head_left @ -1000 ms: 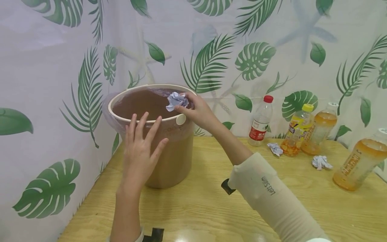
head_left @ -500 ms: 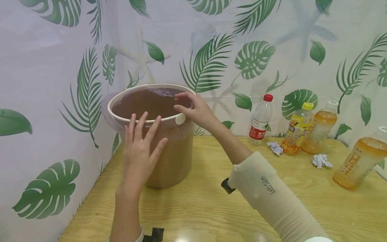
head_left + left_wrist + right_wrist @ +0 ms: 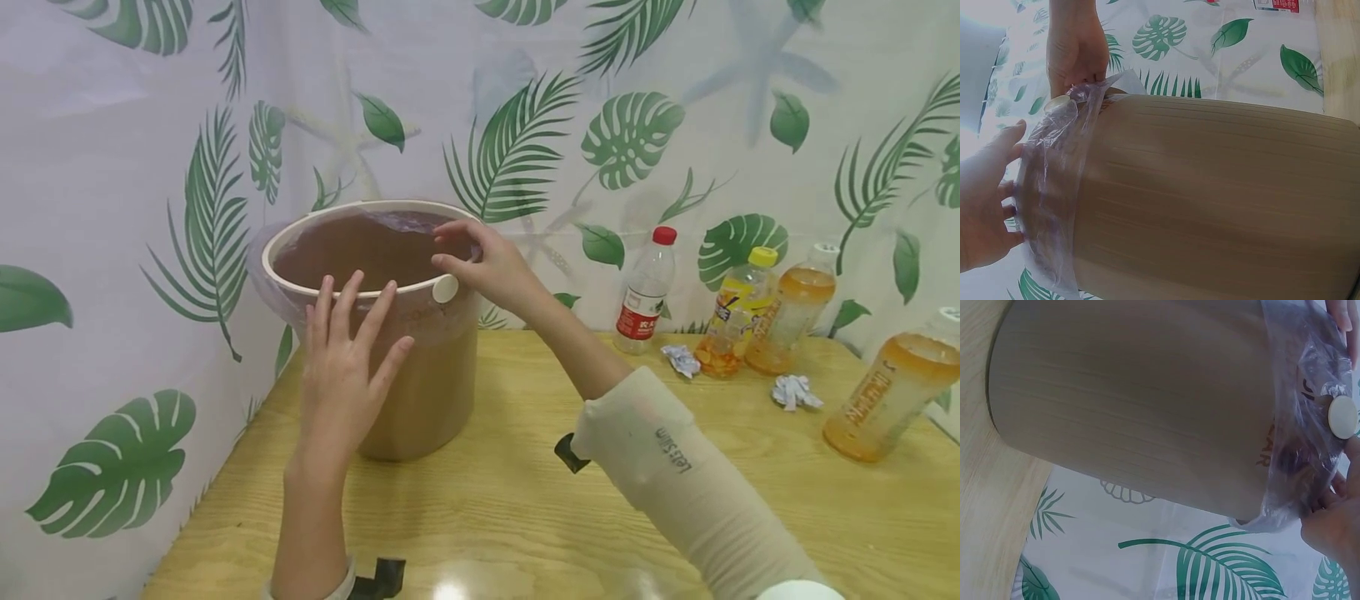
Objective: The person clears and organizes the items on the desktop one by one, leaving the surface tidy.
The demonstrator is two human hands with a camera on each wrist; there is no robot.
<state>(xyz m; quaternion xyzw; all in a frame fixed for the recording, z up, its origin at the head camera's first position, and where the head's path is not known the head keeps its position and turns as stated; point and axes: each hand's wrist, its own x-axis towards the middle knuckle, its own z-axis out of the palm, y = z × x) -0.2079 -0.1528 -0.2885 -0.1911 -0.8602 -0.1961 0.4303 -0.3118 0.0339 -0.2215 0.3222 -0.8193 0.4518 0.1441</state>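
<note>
A brown trash bin (image 3: 427,400) stands upright on the table, with a cream rim and a clear plastic bag (image 3: 1054,181) folded over its top edge. My left hand (image 3: 341,375) rests at the near side of the rim, its fingers spread and fairly straight. Over the right edge of the rim reaches my right hand (image 3: 491,267), thumb and fingers apart and loosely bent, nothing between them. A round cream button (image 3: 1342,417) sits just below that hand. The bottom of the bin's inside is hidden from the head view.
To the right stand a red-capped bottle (image 3: 642,292), a yellow-capped bottle (image 3: 738,312) and two white-capped bottles with orange wrappers, one farther back (image 3: 791,321), one nearer (image 3: 888,396). Crumpled paper balls lie among them, one left (image 3: 681,361), one right (image 3: 796,392). A leaf-print sheet hangs behind.
The crumpled paper ball that my right hand held over the bin has been let go and is out of sight. Both hands stay at the rim, and the head view has tilted slightly.
</note>
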